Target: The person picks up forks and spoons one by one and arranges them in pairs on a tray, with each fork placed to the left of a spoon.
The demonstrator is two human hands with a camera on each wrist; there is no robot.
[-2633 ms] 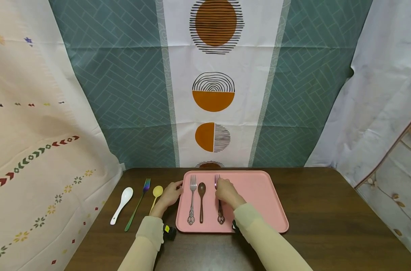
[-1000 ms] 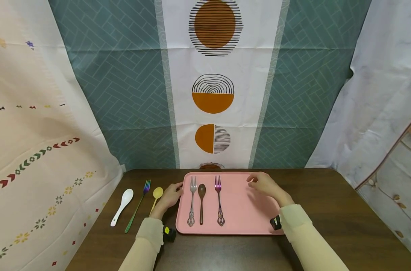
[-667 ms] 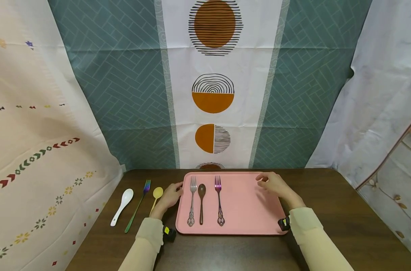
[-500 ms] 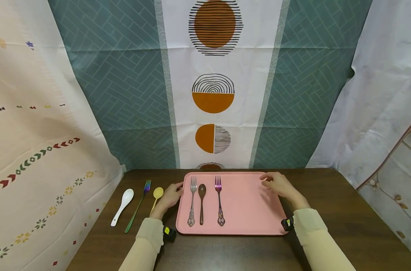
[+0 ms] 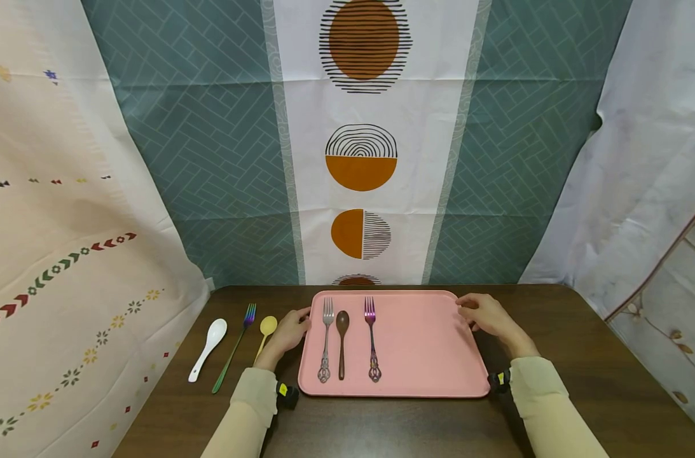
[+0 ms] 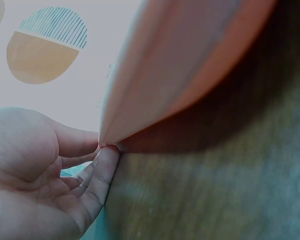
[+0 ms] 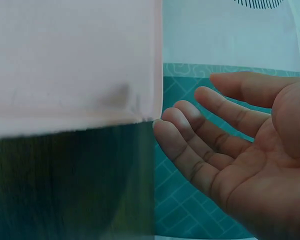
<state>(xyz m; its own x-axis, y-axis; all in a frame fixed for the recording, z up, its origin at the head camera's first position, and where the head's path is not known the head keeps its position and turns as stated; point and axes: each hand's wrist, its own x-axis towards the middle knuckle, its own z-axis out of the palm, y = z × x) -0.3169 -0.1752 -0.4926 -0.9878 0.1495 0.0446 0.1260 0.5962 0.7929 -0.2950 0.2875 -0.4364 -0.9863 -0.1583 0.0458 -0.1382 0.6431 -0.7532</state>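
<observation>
A pink tray [image 5: 421, 346] lies on the table. My left hand [image 5: 289, 331] holds its left rim, thumb and fingers meeting at the edge in the left wrist view. Beside the far right corner is my right hand [image 5: 489, 314], holding nothing; its fingers are spread and loosely bent, with a fingertip close to the tray edge in the right wrist view. Whether it touches I cannot tell. On the tray's left half lie a silver fork [image 5: 328, 312], a dark brown spoon [image 5: 342, 323] and a purple-tined fork [image 5: 370, 312] with an ornate handle, all lengthwise.
Left of the tray, a white spoon [image 5: 216, 332], a rainbow-coloured fork [image 5: 248, 316] and a yellow spoon [image 5: 268, 326] lie on the dark wooden table [image 5: 553, 356]. My left forearm partly hides the yellow spoon's handle. A patterned cloth [image 5: 361, 140] hangs behind the table.
My right hand has let go of the purple-tined fork on the tray and moved right, over to the tray's right edge. The left hand has stayed at the left rim.
</observation>
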